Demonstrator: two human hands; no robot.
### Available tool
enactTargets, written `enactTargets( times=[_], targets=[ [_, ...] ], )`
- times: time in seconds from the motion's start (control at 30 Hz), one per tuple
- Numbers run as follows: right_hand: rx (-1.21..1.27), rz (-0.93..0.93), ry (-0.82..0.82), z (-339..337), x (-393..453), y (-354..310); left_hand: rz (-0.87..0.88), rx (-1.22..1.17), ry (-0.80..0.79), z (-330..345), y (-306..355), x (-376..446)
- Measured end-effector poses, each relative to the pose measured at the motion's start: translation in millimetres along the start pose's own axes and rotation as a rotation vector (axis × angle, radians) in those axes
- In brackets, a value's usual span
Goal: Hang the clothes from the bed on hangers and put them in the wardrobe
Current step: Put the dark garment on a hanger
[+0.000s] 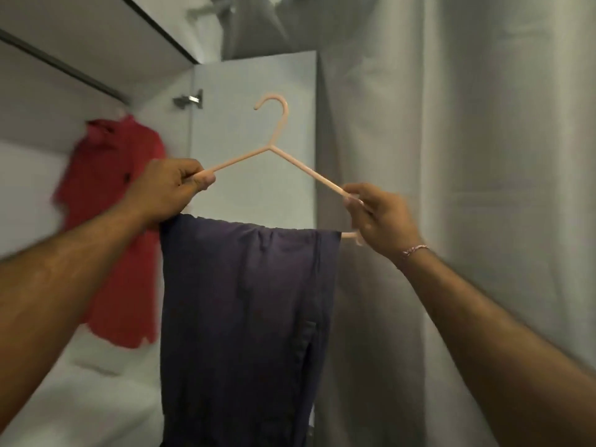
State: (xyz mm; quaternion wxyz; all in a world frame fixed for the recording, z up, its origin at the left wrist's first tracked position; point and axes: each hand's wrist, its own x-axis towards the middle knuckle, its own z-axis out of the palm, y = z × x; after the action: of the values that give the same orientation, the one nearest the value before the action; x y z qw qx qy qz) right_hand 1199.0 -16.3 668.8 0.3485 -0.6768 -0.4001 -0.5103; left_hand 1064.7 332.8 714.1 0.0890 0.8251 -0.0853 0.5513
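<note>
I hold a pale pink plastic hanger up in front of the open wardrobe. My left hand grips its left shoulder arm, and my right hand pinches the right end. Dark navy trousers are folded over the hanger's bottom bar and hang straight down. Inside the wardrobe at the left, a red shirt hangs from the dark rail. The hanger's hook is free, to the right of and below the rail.
The white wardrobe door stands open behind the hanger, its metal hinge at the left edge. A grey curtain fills the right side. A white shelf surface lies low in the wardrobe.
</note>
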Motion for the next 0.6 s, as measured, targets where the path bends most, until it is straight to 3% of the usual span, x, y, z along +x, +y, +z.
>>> enactTargets(
  times=[0.17, 0.3, 0.43, 0.6],
  targets=[
    [0.199, 0.057, 0.015, 126.9, 37.4, -43.6, -0.161, 0.298, -0.045, -51.2, -80.6, -5.4],
    [0.317, 0.049, -0.020, 216.0, 74.2, -71.0, -0.280, 0.776, -0.050, -79.0, -137.0, -6.6],
    [0.348, 0.031, -0.008, 281.3, 118.8, -95.8, -0.364, 0.897, 0.041, -92.2, -176.0, -7.9],
    [0.327, 0.032, 0.001, 344.2, 166.1, -135.1, -0.361, 1.028, -0.109, -93.7, -218.2, -6.2]
  ],
)
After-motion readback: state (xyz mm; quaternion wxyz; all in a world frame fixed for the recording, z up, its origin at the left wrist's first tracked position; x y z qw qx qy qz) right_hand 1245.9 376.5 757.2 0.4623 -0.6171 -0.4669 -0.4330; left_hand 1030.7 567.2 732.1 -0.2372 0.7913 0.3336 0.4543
